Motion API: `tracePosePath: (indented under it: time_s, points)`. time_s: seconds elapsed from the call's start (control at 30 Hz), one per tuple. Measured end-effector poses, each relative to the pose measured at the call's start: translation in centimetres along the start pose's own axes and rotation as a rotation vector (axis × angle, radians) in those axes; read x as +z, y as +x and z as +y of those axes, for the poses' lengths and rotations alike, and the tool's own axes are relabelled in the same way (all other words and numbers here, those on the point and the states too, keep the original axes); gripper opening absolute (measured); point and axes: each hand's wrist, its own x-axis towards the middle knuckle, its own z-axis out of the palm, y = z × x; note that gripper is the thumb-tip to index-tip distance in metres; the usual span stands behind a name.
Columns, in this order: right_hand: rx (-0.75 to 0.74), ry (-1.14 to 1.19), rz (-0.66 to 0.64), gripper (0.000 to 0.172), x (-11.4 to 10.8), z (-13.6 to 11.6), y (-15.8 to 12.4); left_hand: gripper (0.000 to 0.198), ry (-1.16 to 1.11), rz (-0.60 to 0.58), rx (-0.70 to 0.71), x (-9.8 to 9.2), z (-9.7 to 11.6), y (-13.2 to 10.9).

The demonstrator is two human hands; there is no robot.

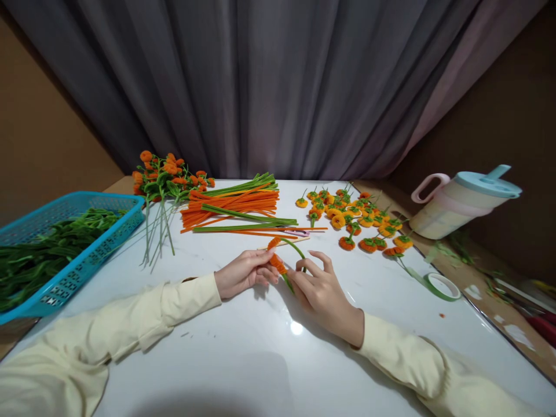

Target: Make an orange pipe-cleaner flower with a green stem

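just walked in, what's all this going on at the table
A person's left hand pinches a small orange fuzzy piece, while the right hand is against its lower end. A curved green fuzzy strip runs alongside. Beyond lie straight orange fuzzy strips. To the right are loose orange and yellow fuzzy flower heads; at the far left, a bunch of orange flowers. A blue plastic basket nearby holds green fuzzy leaves.
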Motion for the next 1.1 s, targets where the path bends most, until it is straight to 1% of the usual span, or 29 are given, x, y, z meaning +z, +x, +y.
tracePosePath:
  time_s: [0.13, 0.3, 0.5, 0.6, 0.7, 0.83, 1.0, 1.1]
  points:
    - [0.026, 0.012, 0.007, 0.02, 0.07, -0.26, 0.11, 0.026, -0.054, -0.014, -0.015, 0.2, 0.02, -0.02]
    - [0.046, 0.043, 0.02, 0.02, 0.29, -0.44, 0.34, 0.028, -0.107, -0.038, -0.055, -0.04, 0.16, 0.05]
    - [0.122, 0.073, 0.016, 0.014, -0.12, 0.16, 0.43, 0.027, -0.121, -0.053, -0.025, -0.09, 0.74, -0.09]
    - [0.098, 0.104, -0.008, 0.018, -0.3, 0.32, 0.26, 0.029, -0.114, -0.07, -0.012, 0.05, 0.86, -0.2]
    - [0.072, 0.105, 0.003, 0.022, -0.2, 0.25, 0.13, 0.031, -0.113, -0.087, -0.019, 0.14, 0.8, -0.25]
    - [0.062, 0.106, 0.026, 0.023, 0.04, 0.05, 0.14, 0.029, -0.125, -0.095, -0.036, 0.1, 0.7, -0.22]
    - [0.049, 0.095, 0.033, 0.021, 0.23, -0.04, 0.17, 0.029, -0.142, -0.071, -0.058, 0.12, 0.75, -0.13]
    - [0.032, 0.086, 0.034, 0.023, 0.32, 0.01, 0.19, 0.03, -0.167, -0.083, -0.07, 0.18, 0.86, -0.16]
